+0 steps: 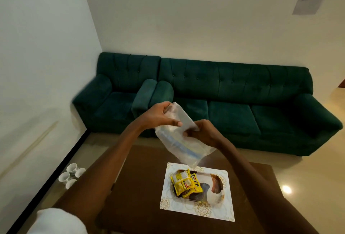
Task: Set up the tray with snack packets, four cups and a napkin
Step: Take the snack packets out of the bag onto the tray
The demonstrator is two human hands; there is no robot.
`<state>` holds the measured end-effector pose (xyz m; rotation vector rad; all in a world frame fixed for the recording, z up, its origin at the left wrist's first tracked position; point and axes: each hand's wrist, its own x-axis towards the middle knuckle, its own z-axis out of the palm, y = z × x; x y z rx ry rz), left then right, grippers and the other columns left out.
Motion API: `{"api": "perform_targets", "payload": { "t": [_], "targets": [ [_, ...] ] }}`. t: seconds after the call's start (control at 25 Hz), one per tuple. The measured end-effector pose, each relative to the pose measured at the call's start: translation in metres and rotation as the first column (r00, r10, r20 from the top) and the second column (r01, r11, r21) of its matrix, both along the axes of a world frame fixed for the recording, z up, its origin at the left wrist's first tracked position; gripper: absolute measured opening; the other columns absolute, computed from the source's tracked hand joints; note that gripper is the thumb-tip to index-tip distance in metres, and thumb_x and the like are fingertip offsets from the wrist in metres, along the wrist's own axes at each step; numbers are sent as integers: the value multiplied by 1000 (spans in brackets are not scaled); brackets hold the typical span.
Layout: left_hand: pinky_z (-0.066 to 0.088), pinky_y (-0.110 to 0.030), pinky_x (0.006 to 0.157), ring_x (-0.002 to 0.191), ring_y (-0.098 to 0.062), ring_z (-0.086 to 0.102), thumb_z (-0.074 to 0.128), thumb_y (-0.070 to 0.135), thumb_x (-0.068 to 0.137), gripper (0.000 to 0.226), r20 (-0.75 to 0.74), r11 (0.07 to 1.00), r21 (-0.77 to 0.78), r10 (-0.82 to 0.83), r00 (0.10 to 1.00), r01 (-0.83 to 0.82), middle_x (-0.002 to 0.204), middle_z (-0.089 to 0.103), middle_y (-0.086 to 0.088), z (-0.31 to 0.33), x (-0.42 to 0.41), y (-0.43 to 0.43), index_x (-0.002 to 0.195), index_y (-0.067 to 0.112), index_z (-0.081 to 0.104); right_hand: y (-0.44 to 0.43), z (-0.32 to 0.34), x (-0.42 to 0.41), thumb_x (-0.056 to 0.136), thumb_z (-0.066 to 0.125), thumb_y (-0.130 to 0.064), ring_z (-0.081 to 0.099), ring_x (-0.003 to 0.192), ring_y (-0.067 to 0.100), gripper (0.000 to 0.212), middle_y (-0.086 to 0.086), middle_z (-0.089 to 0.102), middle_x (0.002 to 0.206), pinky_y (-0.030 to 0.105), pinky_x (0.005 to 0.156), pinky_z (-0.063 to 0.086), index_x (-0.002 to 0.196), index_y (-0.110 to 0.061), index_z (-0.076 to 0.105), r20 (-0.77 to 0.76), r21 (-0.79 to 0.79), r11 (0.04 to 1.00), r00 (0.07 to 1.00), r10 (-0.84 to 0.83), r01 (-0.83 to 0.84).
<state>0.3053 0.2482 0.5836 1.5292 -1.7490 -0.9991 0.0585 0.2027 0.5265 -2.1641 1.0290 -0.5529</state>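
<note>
Both my hands hold a clear plastic zip bag (183, 140) upside down above the table. My left hand (160, 115) grips its upper end and my right hand (202, 131) pinches its side. The bag's open mouth hangs just over the tray (217, 187), an oval patterned tray resting on a white placemat (214, 211) with gold flower prints. Several yellow snack packets (188, 183) lie piled on the tray's left half. White cups (71, 174) stand in a cluster on the floor to the left of the table. I see no napkin.
The dark brown wooden table (141, 187) sits in front of me. A green armchair (119, 94) and a long green sofa (252, 107) stand behind it against the white wall. The glossy beige floor (306, 177) reflects a ceiling light at the right.
</note>
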Motion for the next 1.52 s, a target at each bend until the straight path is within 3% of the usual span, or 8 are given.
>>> {"api": "perform_targets", "payload": {
  "t": [0.32, 0.4, 0.48, 0.56, 0.68, 0.96, 1.2, 1.52],
  "targets": [
    [64, -31, 82, 101, -21, 73, 90, 26, 76, 39, 78, 999, -15, 43, 996, -42, 104, 75, 0, -10, 10, -17, 110, 15, 74, -3, 5, -12, 91, 78, -27, 75, 87, 9, 17, -4, 77, 99, 23, 76, 62, 104, -16, 80, 128, 91, 994, 989, -70, 58],
    [64, -31, 80, 102, -24, 74, 88, 29, 78, 42, -157, 988, -7, 149, 976, -152, 108, 76, -5, -15, 9, -13, 113, 14, 72, -3, 5, -12, 90, 79, -28, 76, 87, 13, 18, -1, 79, 98, 26, 76, 64, 103, -15, 80, 221, 146, 985, 968, -118, 87],
    [64, -35, 84, 108, -27, 74, 84, 36, 81, 56, -551, 961, 101, 271, 789, -259, 119, 74, -10, -29, -4, 0, 127, 13, 63, -3, 6, -10, 88, 81, -26, 77, 85, 15, 14, 0, 80, 94, 27, 72, 64, 98, -16, 80, 398, 249, 959, 889, -228, 135],
    [61, -46, 94, 117, -32, 71, 80, 46, 82, 73, -708, 964, 148, 260, 657, -222, 128, 70, -13, -55, -29, 15, 140, 12, 52, -2, 8, -3, 88, 81, -24, 77, 83, 12, 12, -4, 80, 93, 23, 67, 61, 95, -16, 78, 536, 343, 925, 773, -338, 167],
    [55, -55, 101, 122, -36, 66, 82, 51, 76, 84, -750, 982, 139, 190, 634, -130, 133, 66, -19, -76, -65, 26, 143, 11, 52, -1, 9, 12, 89, 80, -24, 77, 82, 10, 11, -7, 80, 92, 19, 63, 59, 95, -16, 76, 576, 385, 908, 725, -378, 167],
    [62, -51, 92, 110, -37, 72, 80, 16, 87, 41, -564, 947, 116, 310, 765, -298, 117, 75, -16, -45, -33, -3, 123, 2, 67, -7, 8, 11, 89, 80, -24, 77, 89, 18, 19, -1, 80, 99, 26, 68, 62, 103, -13, 75, 553, 447, 884, 735, -392, 136],
    [64, -44, 86, 106, -33, 73, 73, 17, 94, 33, -672, 974, 206, 209, 710, -91, 122, 73, -18, -45, -15, -6, 125, 10, 68, -17, 16, -2, 94, 69, -5, 76, 96, 28, 28, 15, 76, 113, 43, 83, 64, 122, -2, 68, 593, 571, 814, 740, -318, -108],
    [64, -38, 84, 97, -27, 73, 62, 16, 97, 31, -784, 949, 311, 291, 548, -59, 119, 71, -20, -49, -11, -3, 124, 3, 71, -7, 10, 6, 95, 55, 14, 78, 89, 24, 35, 10, 80, 98, 35, 73, 65, 94, -11, 80, 642, 581, 811, 649, -408, -64]
  ]
}}
